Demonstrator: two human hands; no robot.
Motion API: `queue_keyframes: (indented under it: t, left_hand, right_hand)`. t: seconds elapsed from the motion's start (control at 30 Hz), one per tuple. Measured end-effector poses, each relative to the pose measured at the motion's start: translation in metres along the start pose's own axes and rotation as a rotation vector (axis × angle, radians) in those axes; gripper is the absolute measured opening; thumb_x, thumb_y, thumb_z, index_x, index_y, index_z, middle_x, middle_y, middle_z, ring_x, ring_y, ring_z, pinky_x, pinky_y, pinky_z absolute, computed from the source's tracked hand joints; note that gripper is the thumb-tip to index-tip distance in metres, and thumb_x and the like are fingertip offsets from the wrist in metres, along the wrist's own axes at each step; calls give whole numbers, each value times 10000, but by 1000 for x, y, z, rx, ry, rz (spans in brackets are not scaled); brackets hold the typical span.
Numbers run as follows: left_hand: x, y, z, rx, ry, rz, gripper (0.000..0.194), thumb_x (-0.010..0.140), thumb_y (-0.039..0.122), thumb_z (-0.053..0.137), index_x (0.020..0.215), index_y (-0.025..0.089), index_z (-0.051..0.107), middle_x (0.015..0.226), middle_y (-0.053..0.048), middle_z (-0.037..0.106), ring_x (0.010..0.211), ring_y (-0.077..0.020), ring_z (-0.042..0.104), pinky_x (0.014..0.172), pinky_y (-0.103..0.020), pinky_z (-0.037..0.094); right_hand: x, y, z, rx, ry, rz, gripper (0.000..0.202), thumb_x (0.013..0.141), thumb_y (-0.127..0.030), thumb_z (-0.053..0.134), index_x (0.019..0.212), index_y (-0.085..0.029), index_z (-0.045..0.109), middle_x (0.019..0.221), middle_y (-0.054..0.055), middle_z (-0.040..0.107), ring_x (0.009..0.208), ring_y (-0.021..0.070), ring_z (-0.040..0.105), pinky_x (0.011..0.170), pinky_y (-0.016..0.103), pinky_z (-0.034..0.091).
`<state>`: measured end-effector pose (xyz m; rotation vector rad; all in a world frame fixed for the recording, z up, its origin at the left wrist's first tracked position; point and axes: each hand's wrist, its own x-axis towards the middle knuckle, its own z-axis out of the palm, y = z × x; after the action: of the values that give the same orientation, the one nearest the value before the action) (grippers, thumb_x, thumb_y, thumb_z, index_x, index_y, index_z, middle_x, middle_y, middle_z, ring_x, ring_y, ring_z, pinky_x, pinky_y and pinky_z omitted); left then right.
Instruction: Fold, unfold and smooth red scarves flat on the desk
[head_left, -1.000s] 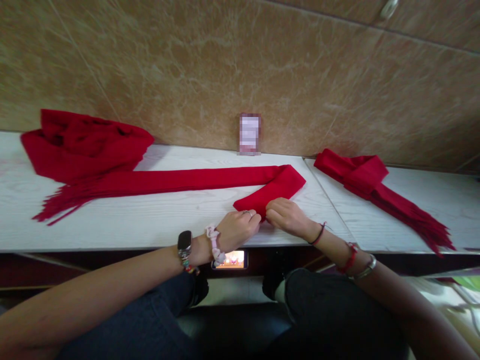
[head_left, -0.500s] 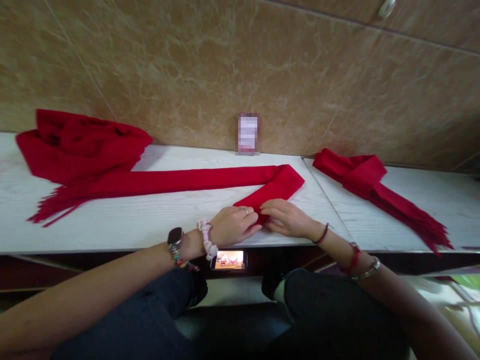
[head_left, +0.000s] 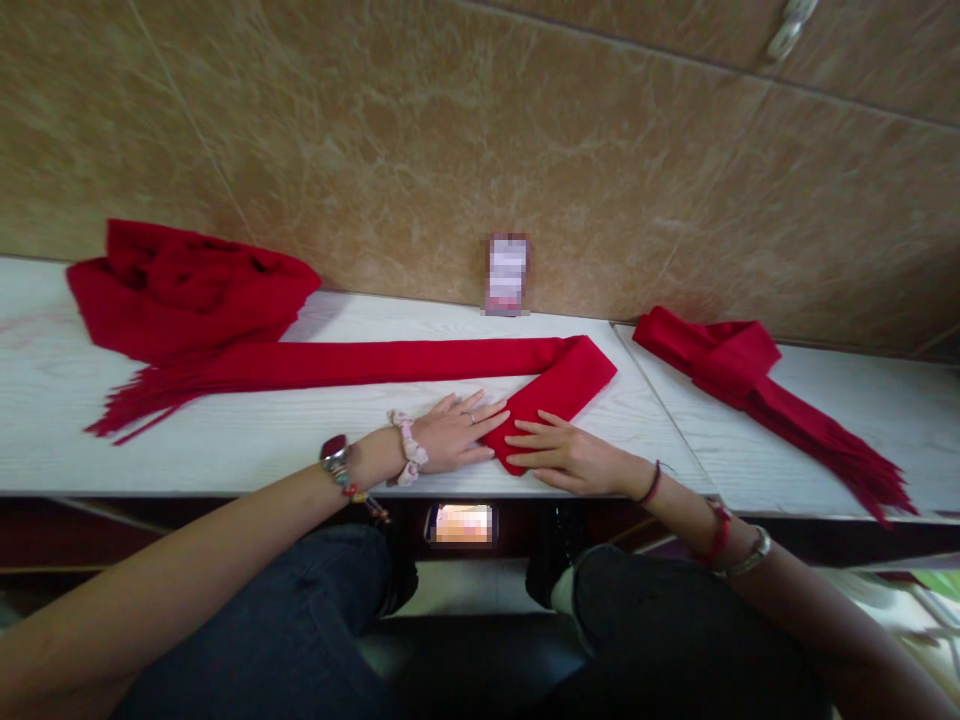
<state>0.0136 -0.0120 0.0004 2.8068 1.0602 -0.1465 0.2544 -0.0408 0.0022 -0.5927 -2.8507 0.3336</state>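
on the white wood-grain desk (head_left: 300, 455), our left hand (head_left: 450, 437) lies loose, fingertips touching the long red fabric scarf (head_left: 420, 361); our right hand (head_left: 574, 457) rests splayed atop it, grasping nothing. uneven pressure could skew its diagonal fold (head_left: 589, 360).

We can't read any txt, nos. or brands here. The sm. upright item (head_left: 508, 275) against the wall has a pale front, prob. marked, but it's pixelated, so we get 0 words off it. Ph. screen (head_left: 463, 523) below the table edge: lit, also pixelated, n/a for us. Watch face (head_left: 334, 449): too sm. to make out.
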Motion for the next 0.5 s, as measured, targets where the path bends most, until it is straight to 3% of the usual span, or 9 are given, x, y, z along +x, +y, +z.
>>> queue_keyframes:
  t: [0.07,0.13,0.27,0.33,0.4,0.43,0.5]
  left_hand:
    - [0,-1,-2,-2,-14,-1,582,916,425,362,1432,208,204,1481,-119,203,1372,-293,110,1050,-522,180]
    - [0,-6,-4,9,11,-9,610,907,450,373,1437,215,182,1487,-114,191,1374,-288,101,1055,-506,178]
    - [-2,-39,-9,75,138,-134,568,915,457,328,1422,221,234,1482,-96,230,1369,-273,134,1060,-465,184]
    - [-6,-68,-14,127,205,-240,539,925,423,290,1410,187,270,1475,-94,253,1365,-256,152,1067,-416,189]
    - [-12,-104,-20,176,229,-355,516,929,366,274,1390,138,310,1461,-109,281,1357,-240,180,1063,-371,207]
    - [-17,-121,-23,194,210,-431,516,924,357,285,1378,114,329,1454,-122,291,1351,-241,199,1058,-361,218]
    - [-30,-153,-28,177,58,-543,556,898,397,364,1333,52,388,1406,-167,362,1296,-250,318,1030,-321,269]
  right_hand:
    - [0,1,-1,32,19,12,361,916,-239,391,1250,-198,521,1297,93,532,1316,192,315,1075,497,229]
    - [2,7,-2,25,120,50,363,918,-235,385,1256,-203,513,1281,93,546,1286,190,371,1067,497,256]
    - [11,21,1,-137,340,265,401,913,-264,392,1306,-216,461,1327,126,493,1284,236,372,1041,555,274]
    - [19,25,4,-213,302,358,460,906,-320,414,1353,-213,396,1387,141,416,1322,268,298,1027,588,265]
    - [25,27,7,-251,165,384,511,898,-386,422,1375,-214,359,1415,147,371,1330,301,268,1003,624,266]
    - [28,28,8,-256,89,380,520,897,-413,414,1375,-215,360,1415,148,370,1323,315,279,987,637,277]
    - [30,30,8,-247,-18,365,517,899,-447,388,1362,-219,385,1404,146,388,1301,332,317,960,646,307]
